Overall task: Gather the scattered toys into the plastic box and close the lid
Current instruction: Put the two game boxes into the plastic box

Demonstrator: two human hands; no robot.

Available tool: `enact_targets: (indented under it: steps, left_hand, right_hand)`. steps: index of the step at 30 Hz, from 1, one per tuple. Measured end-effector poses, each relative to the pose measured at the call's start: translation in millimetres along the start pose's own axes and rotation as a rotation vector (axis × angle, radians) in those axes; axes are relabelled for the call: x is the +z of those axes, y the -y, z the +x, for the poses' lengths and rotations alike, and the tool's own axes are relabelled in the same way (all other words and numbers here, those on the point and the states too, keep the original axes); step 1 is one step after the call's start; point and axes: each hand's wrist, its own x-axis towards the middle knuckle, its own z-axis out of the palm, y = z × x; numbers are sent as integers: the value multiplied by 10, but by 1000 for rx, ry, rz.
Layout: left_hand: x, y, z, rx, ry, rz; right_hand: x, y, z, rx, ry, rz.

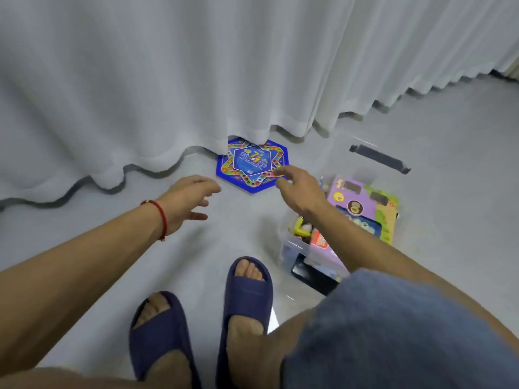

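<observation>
On the left side, the left hand reaches out low over the grey floor, fingers spread and loose, holding nothing. A red string goes round its wrist. Just past it lies the blue star game board, flat on the floor, its back edge tucked under the white curtain. It probably slid there. The right hand comes over the board's near right corner, fingers spread and holding nothing too. I think both hands will lift it together because it is wide. Further right sits the plastic box, already full of toys, with a purple toy box on top. The clear lid seems to lie behind it, so the box is open.
</observation>
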Motion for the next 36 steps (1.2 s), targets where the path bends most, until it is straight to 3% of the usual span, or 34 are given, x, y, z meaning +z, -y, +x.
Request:
enact_targets:
  steps: [3,6,9,13,17,19,22,25,28,32,36]
  left_hand:
    - [-4,142,311,-63,30,-84]
    - [26,182,653,-102,13,-154]
    - [51,156,936,-136,9,-171]
    - [-43,88,1229,-156,-2,-118]
    - [-185,116,1388,-163,-24,-100]
    - [-246,157,1366,-166,-32,-88]
    - [-313,183,1235,-146,-36,-69]
    - [-308,44,988,-92,-55,-67]
    - [-220,-227,670,-7,-37,-43]
    - [-52,-680,190,133,-22,66]
    - [181,-1041,-248,286,23,244]
  right_hand:
    - [421,145,503,96,120,-36]
    - [798,248,1011,354,297,77]
    - [1146,129,1435,489,346,204]
    - [1510,-82,1837,717,132,393]
    - [1616,-187,2017,1019,-135,787]
    - [1613,-180,2003,996,-234,939]
    - [1556,-10,1964,781,-335,1030]
    - [1333,131,1830,630,-281,992]
    - [990,-6,1581,555,-387,880]
    - [99,28,559,395,-539,831]
    - [-710,-355,-340,370,-757,916]
